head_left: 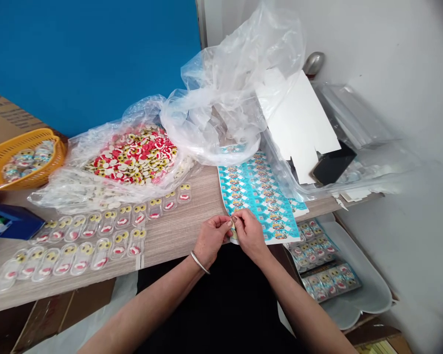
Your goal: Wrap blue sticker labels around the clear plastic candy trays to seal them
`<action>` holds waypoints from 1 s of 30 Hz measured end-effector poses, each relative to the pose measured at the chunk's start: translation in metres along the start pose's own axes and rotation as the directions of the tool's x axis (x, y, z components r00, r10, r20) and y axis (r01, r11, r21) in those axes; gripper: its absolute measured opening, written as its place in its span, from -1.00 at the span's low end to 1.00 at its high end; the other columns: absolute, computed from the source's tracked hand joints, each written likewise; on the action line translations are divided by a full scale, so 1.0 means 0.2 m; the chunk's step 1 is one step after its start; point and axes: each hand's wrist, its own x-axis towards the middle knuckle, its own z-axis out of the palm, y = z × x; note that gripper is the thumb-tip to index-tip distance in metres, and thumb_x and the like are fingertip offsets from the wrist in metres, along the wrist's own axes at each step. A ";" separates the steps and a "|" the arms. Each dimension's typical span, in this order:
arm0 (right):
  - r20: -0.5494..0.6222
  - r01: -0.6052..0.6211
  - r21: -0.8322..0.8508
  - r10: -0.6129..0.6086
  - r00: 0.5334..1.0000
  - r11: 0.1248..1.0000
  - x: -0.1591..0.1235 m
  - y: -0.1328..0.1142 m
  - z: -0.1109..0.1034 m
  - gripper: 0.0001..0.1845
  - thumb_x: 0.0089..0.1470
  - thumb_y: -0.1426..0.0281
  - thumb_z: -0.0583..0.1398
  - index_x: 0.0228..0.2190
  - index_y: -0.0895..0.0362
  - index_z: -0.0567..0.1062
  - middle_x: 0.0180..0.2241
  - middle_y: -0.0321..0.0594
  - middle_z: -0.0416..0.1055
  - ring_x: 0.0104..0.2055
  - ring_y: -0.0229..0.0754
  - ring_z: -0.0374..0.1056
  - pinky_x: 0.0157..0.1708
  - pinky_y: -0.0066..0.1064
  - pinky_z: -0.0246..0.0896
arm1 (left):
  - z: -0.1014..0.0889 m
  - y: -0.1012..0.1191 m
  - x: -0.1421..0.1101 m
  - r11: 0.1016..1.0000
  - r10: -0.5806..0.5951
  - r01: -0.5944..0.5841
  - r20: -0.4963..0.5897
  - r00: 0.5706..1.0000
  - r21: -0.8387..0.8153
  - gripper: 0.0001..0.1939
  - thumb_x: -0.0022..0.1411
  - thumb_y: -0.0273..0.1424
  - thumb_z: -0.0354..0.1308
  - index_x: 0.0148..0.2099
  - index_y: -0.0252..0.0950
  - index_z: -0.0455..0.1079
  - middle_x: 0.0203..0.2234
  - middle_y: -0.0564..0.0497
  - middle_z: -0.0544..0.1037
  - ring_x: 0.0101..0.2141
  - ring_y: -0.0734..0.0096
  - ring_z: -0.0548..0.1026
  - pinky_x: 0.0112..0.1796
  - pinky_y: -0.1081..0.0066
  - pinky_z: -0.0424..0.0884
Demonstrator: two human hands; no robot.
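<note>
Although the fingers hide most of it, the left hand [211,239] and right hand [249,234] are close together, each pinching a small pale piece [234,235] at the near end of the glossy blue printed card sheet [260,196]. The sheet's long axis slants away across the grainy surface [177,231], its far end tucked under crumpled clear plastic [221,108], beside smooth, bubble-shaped plastic trays [107,241].
</note>
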 end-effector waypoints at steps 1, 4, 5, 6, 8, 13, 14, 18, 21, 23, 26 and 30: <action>-0.003 -0.035 0.040 0.035 0.999 0.999 0.00 0.00 0.00 -0.83 0.22 0.37 0.05 -0.36 0.09 0.42 -0.34 -0.17 0.41 -0.26 -0.10 0.33 -0.23 -0.27 0.20 | 0.00 0.00 0.00 1.000 0.000 0.000 0.006 1.000 -0.004 -0.72 -0.02 -0.24 0.33 -0.33 -0.36 0.49 -0.64 0.06 0.46 -0.63 0.57 0.31 -0.56 0.53 0.16; -0.003 -0.106 0.136 0.107 0.994 0.985 0.01 0.00 -0.02 -0.80 0.21 0.33 0.05 -0.38 0.09 0.42 -0.37 -0.20 0.40 -0.29 -0.13 0.33 -0.25 -0.31 0.20 | 0.00 -0.01 0.00 1.000 0.004 -0.004 0.017 1.000 0.004 -0.76 -0.01 -0.29 0.30 -0.32 -0.34 0.45 -0.64 0.08 0.45 -0.63 0.58 0.31 -0.56 0.54 0.19; 0.000 -0.124 0.157 0.126 0.992 0.980 0.02 0.00 -0.02 -0.80 0.21 0.31 0.06 -0.39 0.09 0.42 -0.38 -0.21 0.41 -0.30 -0.14 0.33 -0.25 -0.32 0.20 | 0.00 -0.01 0.00 1.000 0.004 -0.004 0.023 1.000 0.021 -0.78 0.01 -0.31 0.28 -0.32 -0.34 0.44 -0.64 0.09 0.44 -0.63 0.58 0.31 -0.55 0.54 0.20; 0.002 -0.144 0.181 0.146 0.989 0.973 0.02 0.00 -0.03 -0.79 0.21 0.29 0.07 -0.39 0.09 0.42 -0.40 -0.22 0.41 -0.32 -0.15 0.33 -0.27 -0.32 0.20 | -0.01 -0.01 0.00 0.999 0.002 -0.003 0.029 1.000 0.053 -0.80 0.05 -0.32 0.25 -0.31 -0.33 0.42 -0.63 0.09 0.44 -0.63 0.57 0.31 -0.55 0.53 0.21; 0.008 -0.190 0.249 0.194 0.981 0.950 0.03 0.01 -0.04 -0.78 0.20 0.25 0.09 -0.39 0.09 0.42 -0.43 -0.25 0.40 -0.36 -0.16 0.31 -0.31 -0.34 0.20 | -0.03 0.00 -0.01 0.981 0.037 -0.040 0.018 0.999 0.188 -0.87 0.10 -0.36 0.18 -0.31 -0.32 0.39 -0.61 0.08 0.44 -0.60 0.52 0.35 -0.53 0.49 0.27; 0.041 -0.240 0.368 0.242 0.969 0.898 0.03 0.04 -0.03 -0.77 0.18 0.20 0.13 -0.39 0.09 0.43 -0.48 -0.31 0.37 -0.43 -0.21 0.26 -0.41 -0.39 0.18 | -0.07 0.04 -0.07 0.469 0.709 -0.601 0.130 0.693 0.647 -0.73 0.14 -0.60 0.07 -0.11 -0.28 0.36 -0.17 -0.11 0.52 -0.11 0.26 0.47 -0.06 0.21 0.41; 0.037 -0.225 0.369 0.227 0.973 0.902 0.03 0.05 -0.03 -0.77 0.18 0.20 0.14 -0.39 0.09 0.43 -0.47 -0.31 0.37 -0.42 -0.21 0.26 -0.38 -0.39 0.18 | -0.06 0.05 -0.08 0.326 0.765 -0.698 0.256 0.591 0.638 -0.69 0.15 -0.64 0.03 -0.08 -0.26 0.35 -0.12 -0.11 0.50 -0.04 0.26 0.44 0.00 0.20 0.38; -0.012 -0.249 0.503 0.295 0.955 0.827 0.05 0.06 -0.05 -0.79 0.16 0.21 0.18 -0.38 0.09 0.43 -0.48 -0.34 0.36 -0.42 -0.23 0.27 -0.35 -0.39 0.20 | -0.05 0.00 -0.02 0.177 0.614 -0.770 0.544 0.573 0.612 -0.63 0.13 -0.73 -0.09 -0.11 -0.28 0.33 -0.17 -0.11 0.50 -0.09 0.29 0.45 -0.04 0.26 0.42; -0.172 -0.171 0.677 0.380 0.909 0.716 0.05 0.00 -0.12 -0.84 0.17 0.26 0.18 -0.37 0.08 0.41 -0.49 -0.37 0.32 -0.46 -0.27 0.29 -0.34 -0.38 0.23 | -0.05 -0.05 0.06 0.182 0.464 -0.720 0.587 0.663 0.670 -0.63 0.17 -0.71 -0.09 -0.08 -0.30 0.37 -0.09 -0.16 0.50 -0.05 0.18 0.44 -0.01 0.13 0.38; -0.379 -0.011 0.639 0.327 0.866 0.769 0.03 -0.08 -0.18 -0.90 0.19 0.31 0.16 -0.31 0.08 0.41 -0.37 -0.33 0.34 -0.41 -0.28 0.33 -0.28 -0.34 0.27 | -0.05 -0.05 0.08 0.287 0.435 -0.719 0.583 0.686 0.632 -0.68 0.22 -0.64 -0.05 -0.08 -0.30 0.42 -0.04 -0.17 0.49 0.00 0.12 0.41 0.06 0.05 0.30; -0.540 0.174 0.268 -0.002 0.841 0.948 0.00 -0.20 -0.20 -0.92 0.19 0.42 0.15 -0.24 0.06 0.43 -0.24 -0.23 0.37 -0.25 -0.18 0.39 -0.15 -0.22 0.29 | -0.05 0.00 0.03 0.730 0.389 -0.567 0.449 0.804 0.382 -0.80 0.32 -0.43 0.02 -0.14 -0.28 0.48 -0.13 -0.15 0.54 -0.06 0.15 0.47 0.03 0.12 0.32; -0.179 0.407 -0.164 -0.433 0.883 0.899 0.00 -0.31 -0.03 -0.78 0.16 0.53 0.15 -0.17 0.05 0.47 -0.23 -0.16 0.47 -0.11 -0.05 0.37 -0.05 -0.12 0.26 | -0.12 0.12 -0.10 0.921 0.166 -0.081 0.197 0.966 -0.380 -0.64 0.31 -0.10 0.07 -0.10 -0.28 0.47 -0.25 -0.09 0.57 -0.24 0.31 0.52 -0.17 0.32 0.42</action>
